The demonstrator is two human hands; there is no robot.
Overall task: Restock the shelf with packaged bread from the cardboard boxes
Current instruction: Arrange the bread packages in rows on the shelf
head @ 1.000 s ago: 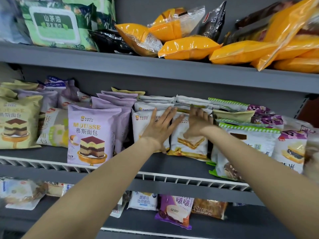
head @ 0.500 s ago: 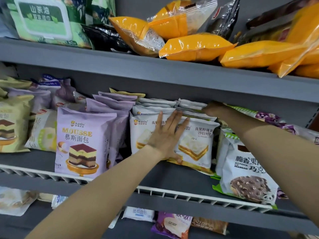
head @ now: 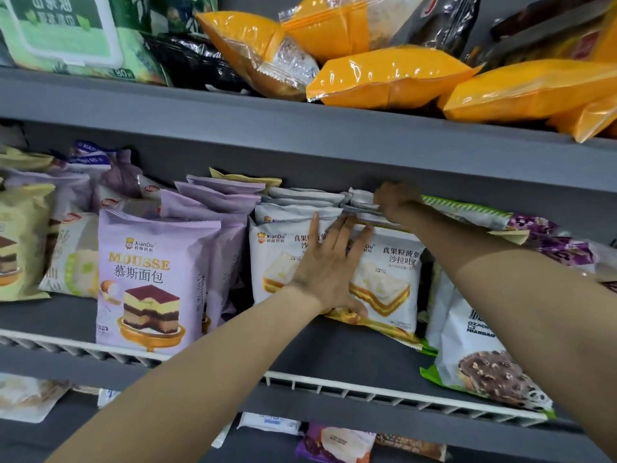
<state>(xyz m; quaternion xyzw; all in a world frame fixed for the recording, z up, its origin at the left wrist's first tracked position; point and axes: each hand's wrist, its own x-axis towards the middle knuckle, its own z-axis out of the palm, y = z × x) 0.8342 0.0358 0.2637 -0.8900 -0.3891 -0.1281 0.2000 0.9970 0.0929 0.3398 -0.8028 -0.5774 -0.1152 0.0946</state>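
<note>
My left hand point(head: 329, 265) lies flat with straight fingers on the fronts of two white sandwich bread packs point(head: 384, 289) that stand upright in rows on the middle grey shelf point(head: 334, 355). My right hand point(head: 395, 198) is at the top edges of the white packs further back in the right row. It is blurred and its fingers are hidden among the packs. A purple mousse bread pack point(head: 150, 279) heads a row just left of the white packs.
A white wire rail point(head: 367, 392) runs along the shelf front. A chocolate bread pack point(head: 480, 362) leans at the right. Orange bags point(head: 390, 78) and a green wipes pack point(head: 66, 35) sit on the shelf above. More packs lie on the shelf below.
My right hand left the front of the white pack and moved up and back to the tops of the rear packs. My left hand stays pressed on the front packs.
</note>
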